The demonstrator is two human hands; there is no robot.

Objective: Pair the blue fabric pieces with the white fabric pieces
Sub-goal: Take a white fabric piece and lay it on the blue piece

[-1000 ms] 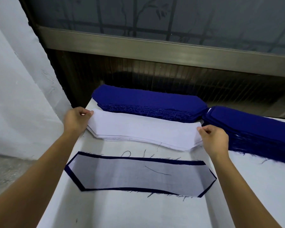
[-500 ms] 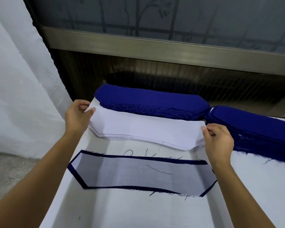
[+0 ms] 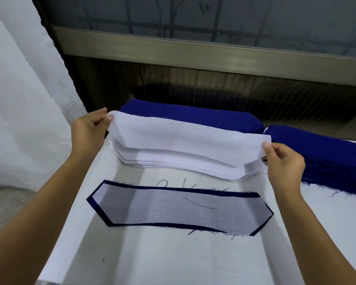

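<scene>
**Q:** Head view: what do the hands hold?

**A:** The left hand (image 3: 88,132) pinches the left end of the top white fabric piece (image 3: 183,136) between thumb and fingers. The right hand (image 3: 284,161) pinches its right end. The piece is held above the white stack (image 3: 173,161), sagging towards it in the middle.

**Q:** Where are the blue pieces?

**A:** The far blue stack (image 3: 193,118) lies behind the white stack, at the table's far edge. The right blue stack (image 3: 327,149) lies beside it, just past the right hand.

**Q:** Is anything paired?

**A:** One paired set (image 3: 179,210) lies flat on the white-covered table (image 3: 173,260), nearer the person than the white stack. It is a white piece on a blue piece, with the blue showing as a border all round. Loose threads lie along its edges.
</scene>
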